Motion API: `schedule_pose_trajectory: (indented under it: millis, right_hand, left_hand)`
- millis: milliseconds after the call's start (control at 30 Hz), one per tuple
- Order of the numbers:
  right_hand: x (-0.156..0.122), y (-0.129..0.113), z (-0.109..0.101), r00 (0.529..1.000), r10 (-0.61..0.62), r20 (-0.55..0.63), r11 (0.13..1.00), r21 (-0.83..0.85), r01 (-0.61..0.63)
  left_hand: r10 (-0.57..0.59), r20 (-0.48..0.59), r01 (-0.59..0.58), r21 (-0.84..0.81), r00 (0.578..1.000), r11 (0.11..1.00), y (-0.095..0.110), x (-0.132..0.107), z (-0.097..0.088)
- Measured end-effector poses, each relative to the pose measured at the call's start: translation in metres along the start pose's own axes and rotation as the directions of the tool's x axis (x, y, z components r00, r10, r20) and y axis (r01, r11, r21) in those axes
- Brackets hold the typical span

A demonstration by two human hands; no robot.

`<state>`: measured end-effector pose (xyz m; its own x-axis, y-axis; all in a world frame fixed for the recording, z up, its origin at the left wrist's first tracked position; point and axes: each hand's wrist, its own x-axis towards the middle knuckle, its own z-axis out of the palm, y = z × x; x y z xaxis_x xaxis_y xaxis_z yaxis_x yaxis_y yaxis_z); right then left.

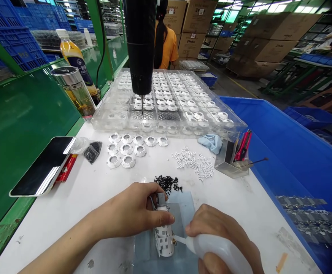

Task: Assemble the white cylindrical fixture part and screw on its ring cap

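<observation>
My left hand (134, 211) is closed round the top of a small white finned part (164, 238) standing on a grey pad (183, 207) at the near edge of the white table. A white squeeze bottle (221, 253) is gripped in my right hand (225, 238), and its nozzle tip touches the side of the part. A pile of small black screws (168, 183) lies just beyond the pad. Several white round rings (128, 148) sit in rows further back.
A black powered screwdriver (141, 45) hangs over a clear tray (168, 101) of white parts. Small white pins (194, 163), a blue cloth (211, 142) and a clear tool holder (234, 158) lie right; a phone (44, 165), bottles (74, 57) left. A large blue bin (291, 152) stands right. A person in orange stands behind.
</observation>
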<state>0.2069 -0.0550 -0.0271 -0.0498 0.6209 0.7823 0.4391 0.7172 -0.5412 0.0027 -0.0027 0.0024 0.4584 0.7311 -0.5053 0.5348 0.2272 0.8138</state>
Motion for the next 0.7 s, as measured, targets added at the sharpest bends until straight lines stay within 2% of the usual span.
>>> schedule_pose_trajectory:
  millis: [100,467,700]
  right_hand:
    - [0.0001,0.0048,-0.0040,0.998,-0.045,0.033,0.999,0.016,0.045]
    - [-0.0035,0.0065,-0.0053,0.998,-0.059,0.024,0.998,-0.011,0.059]
    - [0.0013,0.0033,-0.0047,0.998,-0.020,0.053,1.000,-0.004,0.021]
  left_hand:
    - [0.017,0.007,-0.017,-0.009,1.000,1.000,-0.0018,0.0002,0.0003]
    - [0.030,0.021,-0.029,-0.044,0.999,0.999,-0.0018,0.0021,-0.0002]
    - [0.031,0.029,-0.030,-0.046,0.999,0.998,-0.0015,0.0003,0.0002]
